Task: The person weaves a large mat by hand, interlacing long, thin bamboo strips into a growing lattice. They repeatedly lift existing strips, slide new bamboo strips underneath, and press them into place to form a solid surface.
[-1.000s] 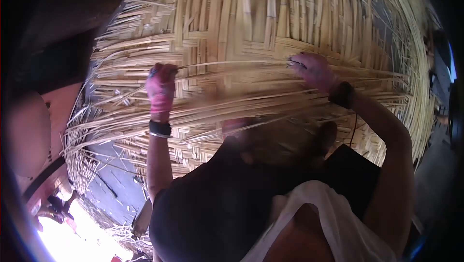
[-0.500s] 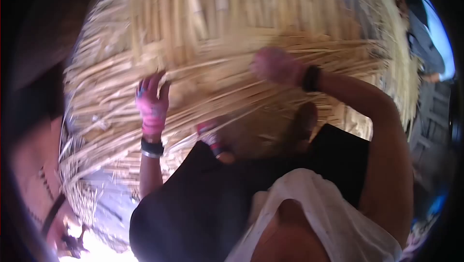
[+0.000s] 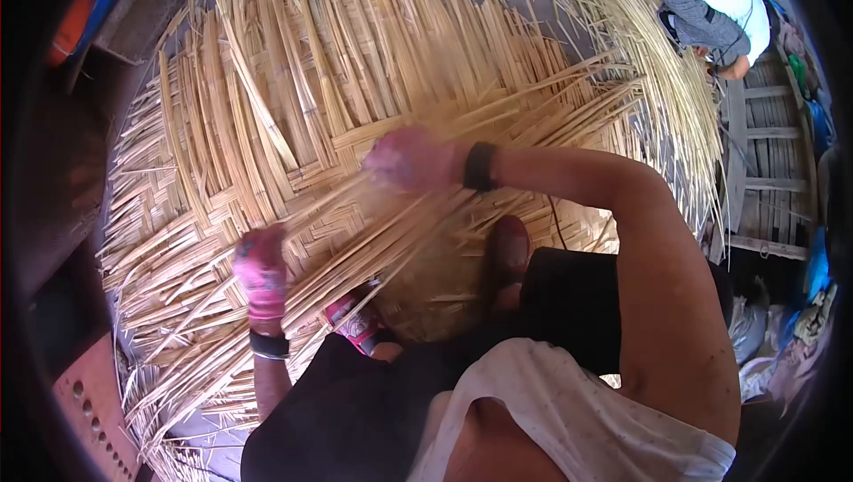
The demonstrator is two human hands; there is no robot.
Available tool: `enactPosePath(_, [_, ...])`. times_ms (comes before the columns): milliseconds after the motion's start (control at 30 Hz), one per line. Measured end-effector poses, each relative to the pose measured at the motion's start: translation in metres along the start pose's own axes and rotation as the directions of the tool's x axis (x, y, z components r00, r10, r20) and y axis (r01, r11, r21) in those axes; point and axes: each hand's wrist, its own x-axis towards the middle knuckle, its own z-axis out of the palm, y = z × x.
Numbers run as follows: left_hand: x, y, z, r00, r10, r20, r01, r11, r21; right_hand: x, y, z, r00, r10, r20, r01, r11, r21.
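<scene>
A large woven mat of split reeds spreads under my hands, with a zigzag weave showing in its middle. My left hand, in a pink glove with a dark band at the wrist, is closed at the near left on a reed strip. Higher and to the right, my right hand, gloved in pink too, forms a blurred fist around the reed strip that runs between the two hands. Loose reed strips lie slanted just below my hands. Upright reed ends fan out beyond them.
My shoes rest on the mat. Another person bends at the upper right, near a long bundle of reeds. A wooden slatted frame lies at the right. A brick-like block with holes stands at the lower left.
The view has shifted, showing more of the far reeds. My left hand has gone from spread fingers to closed on a strip. My right hand is now closer to the left one, still in a fist.
</scene>
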Motion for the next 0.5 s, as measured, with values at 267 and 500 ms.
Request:
enactPosePath(267, [0.008, 0.028, -0.018, 0.609, -0.731, 0.308, 0.459, 0.007, -0.889, 0.045, -0.015, -0.009, 0.983, -0.09, -0.157, 0.07, 0.99, -0.125])
enactPosePath(500, [0.018, 0.04, 0.016, 0.619, -0.608, 0.497, 0.298, -0.404, -0.865, 0.047, -0.019, -0.054, 0.981, -0.016, 0.191, 0.025, 0.998, -0.05])
